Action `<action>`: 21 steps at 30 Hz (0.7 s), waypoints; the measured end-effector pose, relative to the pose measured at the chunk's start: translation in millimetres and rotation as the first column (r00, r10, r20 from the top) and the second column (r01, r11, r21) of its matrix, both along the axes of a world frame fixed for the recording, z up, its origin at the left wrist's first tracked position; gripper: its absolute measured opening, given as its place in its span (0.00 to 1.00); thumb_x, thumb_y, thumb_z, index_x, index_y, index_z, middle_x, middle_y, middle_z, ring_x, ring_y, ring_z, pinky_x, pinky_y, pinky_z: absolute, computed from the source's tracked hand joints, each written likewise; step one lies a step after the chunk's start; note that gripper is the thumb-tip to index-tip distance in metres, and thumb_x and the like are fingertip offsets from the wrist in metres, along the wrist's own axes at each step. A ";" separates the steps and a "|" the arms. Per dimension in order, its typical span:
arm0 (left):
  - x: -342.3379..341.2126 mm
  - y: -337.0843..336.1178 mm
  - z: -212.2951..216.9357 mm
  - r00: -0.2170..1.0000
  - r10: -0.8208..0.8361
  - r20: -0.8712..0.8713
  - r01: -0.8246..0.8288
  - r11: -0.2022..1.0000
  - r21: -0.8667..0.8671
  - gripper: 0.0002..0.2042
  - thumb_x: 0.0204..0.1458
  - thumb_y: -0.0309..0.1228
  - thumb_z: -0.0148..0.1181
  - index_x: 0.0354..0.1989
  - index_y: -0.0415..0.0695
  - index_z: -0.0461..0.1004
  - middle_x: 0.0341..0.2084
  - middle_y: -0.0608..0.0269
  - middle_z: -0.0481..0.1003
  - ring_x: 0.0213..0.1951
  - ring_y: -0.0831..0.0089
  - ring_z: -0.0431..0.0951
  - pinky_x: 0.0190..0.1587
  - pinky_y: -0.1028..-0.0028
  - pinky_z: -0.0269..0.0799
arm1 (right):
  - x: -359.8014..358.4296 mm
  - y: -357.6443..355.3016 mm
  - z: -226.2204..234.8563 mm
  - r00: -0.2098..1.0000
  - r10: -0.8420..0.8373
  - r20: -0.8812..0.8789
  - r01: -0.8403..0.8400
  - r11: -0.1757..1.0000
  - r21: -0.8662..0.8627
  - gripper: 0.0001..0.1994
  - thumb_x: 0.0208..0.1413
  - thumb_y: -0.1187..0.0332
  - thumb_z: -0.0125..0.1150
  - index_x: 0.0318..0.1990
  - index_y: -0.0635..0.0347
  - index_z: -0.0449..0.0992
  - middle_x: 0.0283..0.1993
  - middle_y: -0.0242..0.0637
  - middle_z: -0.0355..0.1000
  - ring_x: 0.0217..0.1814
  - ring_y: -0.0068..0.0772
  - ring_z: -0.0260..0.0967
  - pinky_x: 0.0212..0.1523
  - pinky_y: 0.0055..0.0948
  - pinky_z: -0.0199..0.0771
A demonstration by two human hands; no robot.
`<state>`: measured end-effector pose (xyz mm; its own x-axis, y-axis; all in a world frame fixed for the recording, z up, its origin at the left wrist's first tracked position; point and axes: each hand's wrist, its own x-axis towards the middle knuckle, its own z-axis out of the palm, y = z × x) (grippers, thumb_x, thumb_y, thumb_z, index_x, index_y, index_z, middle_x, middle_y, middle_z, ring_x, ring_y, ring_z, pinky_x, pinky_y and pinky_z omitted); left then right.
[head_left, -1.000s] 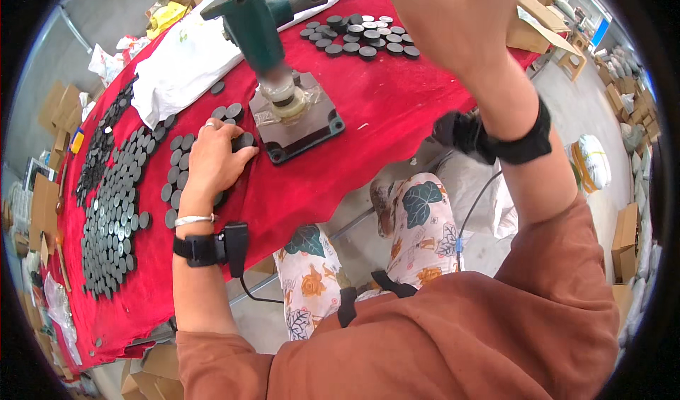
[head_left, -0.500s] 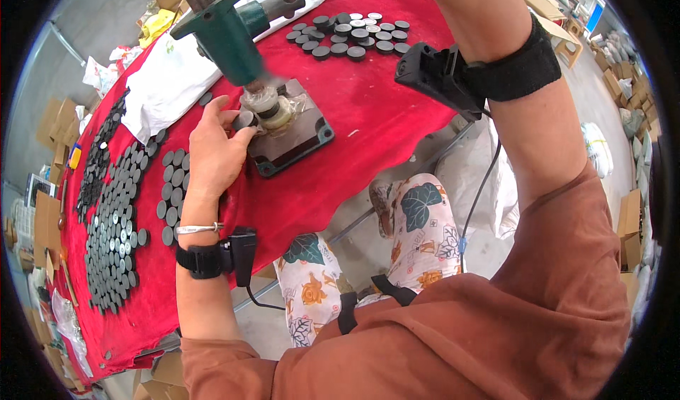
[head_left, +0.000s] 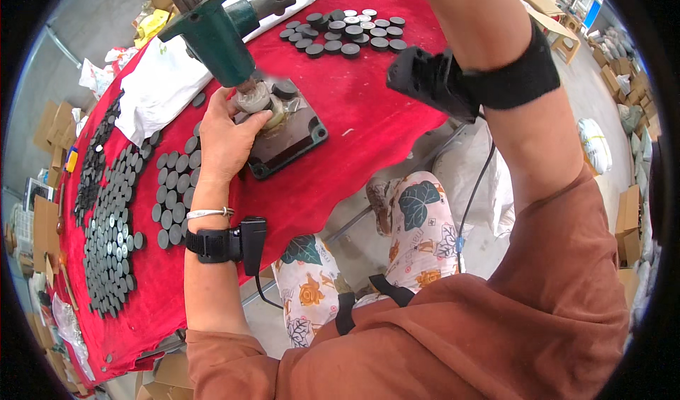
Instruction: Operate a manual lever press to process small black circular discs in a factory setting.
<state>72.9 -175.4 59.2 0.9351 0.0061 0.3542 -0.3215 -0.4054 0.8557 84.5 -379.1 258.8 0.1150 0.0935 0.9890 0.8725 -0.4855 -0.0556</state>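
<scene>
Left hand [head_left: 228, 144] is at the press [head_left: 216, 44], coming in from the left. Half open: thumb reaches right across the near side, fingers curl around the far-left side, partly hidden behind the press tip. Thumb tip is at a dark disc [head_left: 268, 105], which sits between the clear-wrapped press tip [head_left: 253, 98] and the yellowish pad [head_left: 275, 120] below. Can't tell if the hand is pinching that disc or just touching it; the finger side is covered.

Second disc [head_left: 285, 88] lies on the far part of the press base [head_left: 287, 144], just right of the tip, clear of the hand.

Right hand is past the far edge of view, grip state can't be told. Right forearm [head_left: 530, 134] runs up the right side, black strap [head_left: 513, 71] on it.

Table [head_left: 382, 120] has red cloth. Loose dark discs: far cluster [head_left: 353, 31] beyond the base to the right, a few with pale tops; flat rows [head_left: 171, 179] just left of the left wrist; bigger spread [head_left: 112, 241] further left. White cloth [head_left: 164, 81] lies far left of the press.
</scene>
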 end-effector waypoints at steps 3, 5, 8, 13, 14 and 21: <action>-3.7 0.9 -1.4 0.999 0.013 0.050 -0.014 1.000 0.026 0.35 0.41 0.28 0.69 0.58 0.31 0.60 0.42 0.49 0.77 0.45 0.69 0.78 0.48 0.73 0.71 | -8.0 -10.1 -18.7 0.999 0.016 0.030 -0.015 1.000 -0.026 0.11 0.41 0.78 0.63 0.33 0.63 0.68 0.29 0.42 0.72 0.27 0.33 0.73 0.29 0.25 0.72; -6.5 1.3 -0.6 0.999 0.034 0.032 -0.035 0.999 0.022 0.36 0.40 0.27 0.69 0.59 0.31 0.59 0.43 0.48 0.77 0.46 0.69 0.77 0.49 0.73 0.71 | -18.2 -21.0 -37.2 0.997 0.036 0.064 -0.033 0.998 -0.055 0.12 0.41 0.79 0.63 0.34 0.63 0.68 0.30 0.42 0.72 0.28 0.32 0.73 0.29 0.25 0.72; -7.1 2.8 -0.8 1.000 0.026 0.012 -0.027 0.999 0.037 0.37 0.40 0.27 0.69 0.60 0.31 0.58 0.44 0.49 0.77 0.46 0.69 0.77 0.49 0.73 0.71 | -36.1 -34.6 -70.5 0.993 0.080 0.091 -0.071 0.992 -0.102 0.13 0.40 0.80 0.64 0.34 0.63 0.68 0.30 0.42 0.73 0.28 0.31 0.73 0.29 0.24 0.72; -16.7 21.7 -0.5 0.994 0.089 0.060 -0.091 0.995 0.029 0.33 0.42 0.25 0.68 0.59 0.33 0.62 0.43 0.53 0.77 0.42 0.72 0.77 0.45 0.74 0.72 | -63.0 -34.5 -134.4 0.968 0.230 0.096 -0.231 0.973 -0.002 0.15 0.39 0.83 0.65 0.35 0.62 0.68 0.32 0.41 0.73 0.28 0.30 0.73 0.28 0.22 0.72; -24.3 28.5 0.4 0.996 0.086 0.037 -0.083 0.995 -0.059 0.27 0.42 0.25 0.68 0.54 0.35 0.69 0.41 0.55 0.78 0.39 0.73 0.77 0.42 0.74 0.73 | -62.2 -27.9 -144.9 0.955 0.267 0.129 -0.280 0.955 0.094 0.12 0.39 0.78 0.67 0.32 0.58 0.71 0.29 0.38 0.74 0.24 0.29 0.73 0.24 0.21 0.71; -69.8 70.6 17.4 0.903 0.427 -0.042 -0.295 0.689 0.662 0.19 0.39 0.36 0.68 0.41 0.41 0.79 0.32 0.56 0.77 0.36 0.65 0.78 0.40 0.68 0.73 | -60.4 -30.4 -123.9 0.946 0.302 0.118 -0.305 0.952 0.007 0.13 0.40 0.79 0.67 0.33 0.61 0.69 0.28 0.38 0.73 0.26 0.29 0.71 0.26 0.24 0.71</action>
